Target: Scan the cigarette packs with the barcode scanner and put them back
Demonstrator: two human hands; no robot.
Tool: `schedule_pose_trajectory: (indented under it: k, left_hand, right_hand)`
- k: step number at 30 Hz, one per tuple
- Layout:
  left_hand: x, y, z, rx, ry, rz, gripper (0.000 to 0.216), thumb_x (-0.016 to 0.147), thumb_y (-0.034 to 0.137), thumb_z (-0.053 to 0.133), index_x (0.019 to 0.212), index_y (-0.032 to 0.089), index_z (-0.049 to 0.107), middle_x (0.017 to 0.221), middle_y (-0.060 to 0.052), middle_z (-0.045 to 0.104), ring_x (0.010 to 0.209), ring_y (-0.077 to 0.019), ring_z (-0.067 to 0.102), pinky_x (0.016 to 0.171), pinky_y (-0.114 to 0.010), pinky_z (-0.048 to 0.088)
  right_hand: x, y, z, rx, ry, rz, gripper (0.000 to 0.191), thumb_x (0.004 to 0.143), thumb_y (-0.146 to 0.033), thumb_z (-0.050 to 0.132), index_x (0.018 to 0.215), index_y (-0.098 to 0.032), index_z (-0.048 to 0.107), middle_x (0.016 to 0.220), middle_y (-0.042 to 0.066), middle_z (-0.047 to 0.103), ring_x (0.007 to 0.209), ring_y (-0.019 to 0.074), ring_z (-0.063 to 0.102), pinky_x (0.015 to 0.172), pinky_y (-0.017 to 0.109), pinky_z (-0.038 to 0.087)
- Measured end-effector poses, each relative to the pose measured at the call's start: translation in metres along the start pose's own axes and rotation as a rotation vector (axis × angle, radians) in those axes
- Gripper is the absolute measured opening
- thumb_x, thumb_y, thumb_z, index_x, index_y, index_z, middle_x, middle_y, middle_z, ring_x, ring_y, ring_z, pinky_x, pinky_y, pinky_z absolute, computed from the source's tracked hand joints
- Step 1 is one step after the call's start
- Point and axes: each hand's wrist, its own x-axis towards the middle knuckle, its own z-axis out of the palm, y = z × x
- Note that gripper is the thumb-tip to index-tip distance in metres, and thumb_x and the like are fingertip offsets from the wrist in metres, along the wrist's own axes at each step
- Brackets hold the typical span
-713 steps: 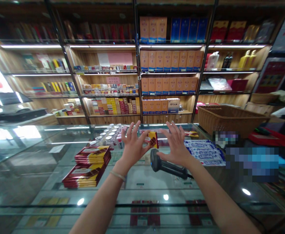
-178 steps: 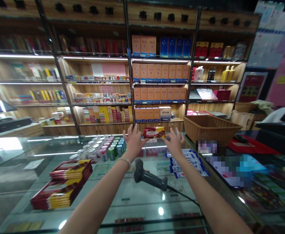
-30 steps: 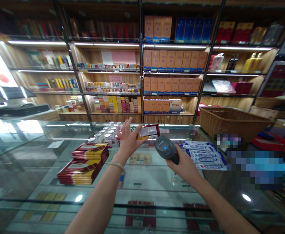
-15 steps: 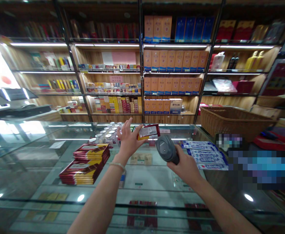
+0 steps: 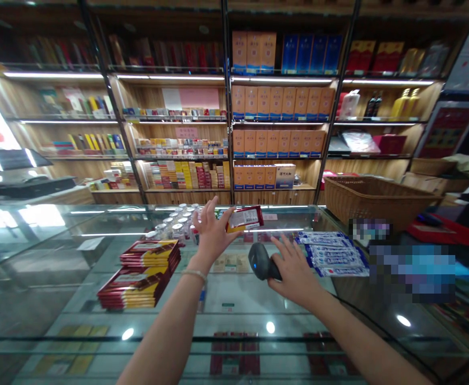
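My left hand [image 5: 212, 235] pinches one end of a chocolate bar [image 5: 245, 218] in a red and yellow wrapper, above the glass counter [image 5: 242, 294]. A white label with a barcode faces me. My right hand [image 5: 298, 275] has the handle of a dark grey barcode scanner [image 5: 260, 261] by the thumb, with several fingers stretched forward; a small blue light shows on the scanner's head. The scanner is below and apart from the bar. Two stacks of similar chocolate bars [image 5: 132, 286] lie left of my left forearm.
Blue and white packets [image 5: 334, 254] lie on the counter at right, with a wicker basket [image 5: 378, 195] behind them. Lidded jars [image 5: 178, 222] stand beyond my left hand. A black cable [image 5: 373, 323] runs along my right forearm. Stocked shelves [image 5: 278, 141] line the back wall.
My right hand has lowered the scanner and turned its head to the left, and its fingers have loosened and stretched out. My left hand with the chocolate bar has hardly moved.
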Motion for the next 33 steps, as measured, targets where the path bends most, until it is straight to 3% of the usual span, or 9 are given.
schedule_pose_trajectory:
  k: [5,8,10,13,15,19,25,33]
  left_hand:
    - [0.000,0.001,-0.001,-0.019,-0.003,-0.002,0.066,0.072,0.056,0.084,0.131,0.031,0.067,0.164,-0.018,0.033,0.150,-0.0417,0.031,0.123,-0.065,0.010]
    - [0.001,0.001,-0.001,-0.032,0.002,-0.007,0.066,0.073,0.056,0.083,0.132,0.032,0.067,0.164,-0.017,0.032,0.150,-0.0414,0.031,0.123,-0.065,0.010]
    - [0.001,0.002,-0.001,-0.041,0.016,-0.012,0.066,0.073,0.057,0.083,0.132,0.033,0.066,0.164,-0.016,0.033,0.149,-0.0413,0.031,0.123,-0.066,0.010]
    - [0.002,0.005,-0.001,-0.052,0.030,-0.013,0.066,0.072,0.057,0.084,0.131,0.034,0.067,0.164,-0.016,0.034,0.149,-0.0419,0.032,0.122,-0.067,0.010]
    - [0.002,0.007,-0.002,-0.056,0.026,-0.006,0.067,0.070,0.056,0.085,0.131,0.033,0.067,0.163,-0.017,0.035,0.149,-0.0423,0.032,0.121,-0.066,0.010]
    - [0.001,0.007,-0.003,-0.057,0.013,0.019,0.068,0.070,0.056,0.086,0.131,0.033,0.067,0.163,-0.017,0.035,0.149,-0.0415,0.032,0.122,-0.065,0.011]
    - [-0.001,0.007,0.000,-0.057,-0.018,0.089,0.069,0.067,0.050,0.089,0.131,0.035,0.067,0.165,-0.016,0.034,0.150,-0.0411,0.033,0.122,-0.065,0.009]
    - [-0.004,0.009,0.003,-0.074,-0.083,0.128,0.072,0.068,0.053,0.089,0.134,0.036,0.066,0.167,-0.013,0.031,0.150,-0.0427,0.032,0.123,-0.064,0.008]
  right_hand:
    - [-0.007,-0.001,-0.001,0.003,-0.091,-0.046,0.038,0.084,-0.044,0.067,0.110,-0.017,0.068,0.165,0.016,0.037,0.158,0.0381,0.015,0.125,0.068,0.010]
    - [-0.003,0.007,-0.006,0.030,-0.132,-0.060,0.062,0.083,-0.061,0.067,0.128,-0.019,0.063,0.166,0.016,0.033,0.159,0.0381,0.013,0.124,0.071,0.008]
    - [0.009,0.017,-0.015,0.051,-0.064,-0.020,0.080,0.083,-0.068,0.065,0.148,-0.023,0.048,0.167,0.015,0.031,0.159,0.0366,0.013,0.124,0.070,0.010]
    - [0.040,0.034,-0.032,0.068,0.201,0.110,0.074,0.092,-0.057,0.057,0.156,-0.026,0.034,0.164,0.013,0.037,0.157,0.0330,0.020,0.124,0.064,0.018]
    - [0.064,0.041,-0.040,0.084,0.297,0.134,0.075,0.092,-0.048,0.058,0.158,-0.024,0.031,0.161,0.014,0.041,0.155,0.0321,0.026,0.122,0.058,0.025]
    - [0.090,0.047,-0.027,0.075,0.276,0.119,0.084,0.083,-0.037,0.069,0.158,-0.026,0.032,0.163,0.011,0.038,0.155,0.0335,0.024,0.121,0.059,0.020]
    - [0.078,0.056,0.012,0.126,0.280,0.129,0.083,0.082,-0.041,0.072,0.156,-0.029,0.036,0.163,0.012,0.038,0.153,0.0323,0.028,0.119,0.054,0.022]
    - [0.073,0.058,0.010,0.043,0.268,0.075,0.072,0.081,-0.038,0.076,0.147,-0.031,0.048,0.162,0.011,0.040,0.153,0.0327,0.028,0.120,0.058,0.018]
